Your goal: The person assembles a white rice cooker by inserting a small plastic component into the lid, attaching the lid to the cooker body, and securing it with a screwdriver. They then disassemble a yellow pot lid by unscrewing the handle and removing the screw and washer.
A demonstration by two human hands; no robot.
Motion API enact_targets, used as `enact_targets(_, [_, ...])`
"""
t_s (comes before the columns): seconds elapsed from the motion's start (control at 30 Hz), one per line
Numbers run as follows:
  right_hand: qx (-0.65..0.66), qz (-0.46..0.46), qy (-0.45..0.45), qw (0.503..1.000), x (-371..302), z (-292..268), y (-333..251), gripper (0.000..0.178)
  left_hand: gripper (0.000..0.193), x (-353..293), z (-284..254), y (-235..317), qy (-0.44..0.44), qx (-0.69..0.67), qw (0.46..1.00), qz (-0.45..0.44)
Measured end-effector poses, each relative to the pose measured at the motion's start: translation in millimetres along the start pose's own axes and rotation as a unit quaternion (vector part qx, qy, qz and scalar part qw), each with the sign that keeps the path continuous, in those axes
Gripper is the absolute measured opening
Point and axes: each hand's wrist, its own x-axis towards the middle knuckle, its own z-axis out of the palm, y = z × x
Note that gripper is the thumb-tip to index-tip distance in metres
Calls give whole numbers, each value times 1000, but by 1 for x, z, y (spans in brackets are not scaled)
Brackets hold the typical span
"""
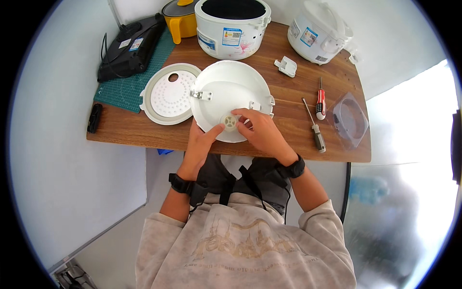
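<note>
The round fitting [229,123] is being handled between the two hands, inside the white lid shell [240,79] near its closest rim. The shell's rim is being grasped by the left hand [199,142], whose thumb is being laid at the fitting's left edge. The opposite edge is being met by the thumb and fingertips of the right hand [262,130]; whether the fitting is being pinched cannot be told. Steadiness is being called for: the shell is probably best being braced on the table [298,89], with force being spread evenly round the fitting, since one-sided pressure seems likely to tip the shell.

Access for the right fingers is being narrowed by the small white bracket [255,105] just beyond them. Room beyond the left hand is being limited by the metal hinge [202,95] and, farther left, the perforated inner lid [169,98]. Space straight ahead of both hands is being taken up by the open cooker body [207,24]. Two screwdrivers, red-handled [321,103] and grey-handled [316,135], are being left right of the right hand.
</note>
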Motion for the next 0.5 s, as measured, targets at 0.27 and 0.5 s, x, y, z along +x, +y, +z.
enact_targets(0.27, [30,14,-3,999,3,-1,4,14,53,3,9,8,20,20,1000,-9])
enact_targets(0.5, [-27,-99,52,993,-5,5,12,11,52,7,8,13,15,5,998,-53])
